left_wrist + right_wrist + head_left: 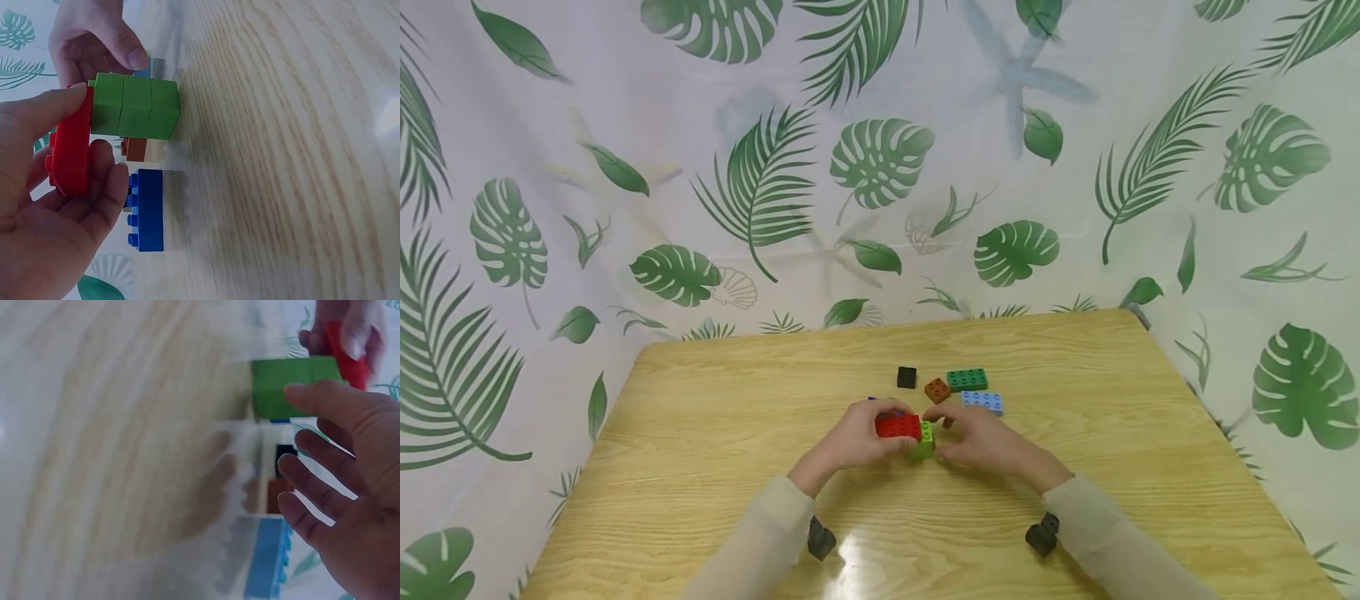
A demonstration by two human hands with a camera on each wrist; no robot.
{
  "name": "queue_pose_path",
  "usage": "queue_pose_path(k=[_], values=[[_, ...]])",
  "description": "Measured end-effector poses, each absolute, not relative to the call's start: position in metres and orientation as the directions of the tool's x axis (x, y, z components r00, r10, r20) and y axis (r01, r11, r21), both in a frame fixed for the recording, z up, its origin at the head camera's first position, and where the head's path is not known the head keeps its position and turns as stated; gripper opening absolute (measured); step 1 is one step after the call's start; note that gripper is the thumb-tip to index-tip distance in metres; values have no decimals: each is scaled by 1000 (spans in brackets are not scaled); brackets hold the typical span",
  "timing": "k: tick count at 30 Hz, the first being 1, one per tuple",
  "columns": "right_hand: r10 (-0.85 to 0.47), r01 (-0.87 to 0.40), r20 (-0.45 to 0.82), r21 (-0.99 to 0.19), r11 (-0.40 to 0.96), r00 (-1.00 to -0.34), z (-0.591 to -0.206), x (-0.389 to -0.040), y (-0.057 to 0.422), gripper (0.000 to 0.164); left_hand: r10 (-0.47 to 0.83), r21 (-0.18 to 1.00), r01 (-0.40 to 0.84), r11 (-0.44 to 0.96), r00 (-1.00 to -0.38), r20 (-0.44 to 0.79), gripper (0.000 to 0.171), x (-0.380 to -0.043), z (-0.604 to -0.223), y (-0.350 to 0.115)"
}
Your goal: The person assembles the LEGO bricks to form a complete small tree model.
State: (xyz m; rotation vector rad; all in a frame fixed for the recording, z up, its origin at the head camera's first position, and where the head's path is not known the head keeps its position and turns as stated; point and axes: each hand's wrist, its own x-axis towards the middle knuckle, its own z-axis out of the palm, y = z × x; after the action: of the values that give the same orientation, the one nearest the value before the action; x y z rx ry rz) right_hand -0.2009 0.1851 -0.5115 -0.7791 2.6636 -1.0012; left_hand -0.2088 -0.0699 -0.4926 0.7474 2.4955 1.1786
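Note:
My left hand [853, 437] pinches a red toy building brick [72, 147] between thumb and fingers. One end of the red brick lies over the top of a stack of three light green bricks [136, 109], with its other end jutting out to the left. The stack stands upright on the table. On its right side is my right hand [988, 442], its fingers loosely spread and holding nothing. In the right wrist view the right thumb overlaps the green stack [272, 387].
Behind the left hand lies a dark blue brick [150, 210]. Farther back sit a black brick [907, 377], a brown brick [937, 389], a dark green brick [967, 380] and a light blue brick [983, 403]. A leaf-patterned cloth [880, 167] hangs behind the wooden table [722, 417].

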Motion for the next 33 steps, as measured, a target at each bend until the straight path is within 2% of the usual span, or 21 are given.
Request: queue_pose_path(k=[2, 10, 19, 33], values=[[-518, -400, 4, -641, 655, -855, -508, -203, 191, 47, 558, 776, 331, 537, -829, -33, 42, -210, -493, -71], [-444, -438, 142, -582, 685, -885, -507, -220, 221, 38, 551, 783, 314, 536, -834, -43, 40, -211, -494, -72], [-349, -361, 130, -539, 761, -928, -521, -227, 244, 40, 564, 781, 330, 530, -825, -34, 38, -209, -492, -72], [-284, -278, 88, -602, 749, -955, -534, -229, 252, 42, 560, 781, 330, 530, -828, -31, 39, -208, -491, -72]])
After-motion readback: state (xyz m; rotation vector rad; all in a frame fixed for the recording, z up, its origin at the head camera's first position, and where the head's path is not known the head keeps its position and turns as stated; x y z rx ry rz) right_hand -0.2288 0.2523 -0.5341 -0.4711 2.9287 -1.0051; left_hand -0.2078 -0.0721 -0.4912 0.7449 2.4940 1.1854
